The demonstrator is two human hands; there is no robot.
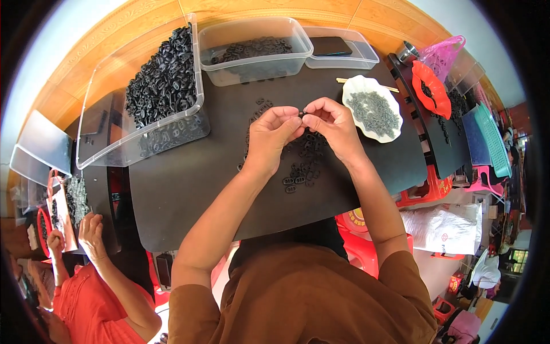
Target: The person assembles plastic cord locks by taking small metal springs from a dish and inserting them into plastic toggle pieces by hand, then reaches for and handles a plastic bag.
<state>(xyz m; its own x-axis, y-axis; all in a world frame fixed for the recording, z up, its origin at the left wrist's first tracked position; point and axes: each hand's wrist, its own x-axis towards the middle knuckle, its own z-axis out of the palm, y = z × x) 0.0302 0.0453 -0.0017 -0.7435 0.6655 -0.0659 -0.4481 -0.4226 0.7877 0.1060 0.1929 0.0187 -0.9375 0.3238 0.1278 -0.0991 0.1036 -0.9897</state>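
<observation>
**Inspector A:** From the left: a large clear plastic tub, tilted, is heaped with small black oval ring parts. A second clear tub holds fewer of them.

**Inspector B:** And the hands?

**Inspector A:** They meet over the black work mat. The left hand is closed, fingertips pinching a small black piece; the right hand is pinched shut on the same piece from the other side. I judge a fitting step is in hand, one part being joined or pressed at the fingertips.

**Inspector B:** Its condition?

**Inspector A:** Tiny, dark, mostly hidden by fingers; its shape cannot be told. Loose black pieces lie scattered below the hands.

**Inspector B:** The next move?

**Inspector A:** In my judgement, fine fingertip alignment and steady pressure. To the right, a white scalloped dish holds small grey parts.
</observation>
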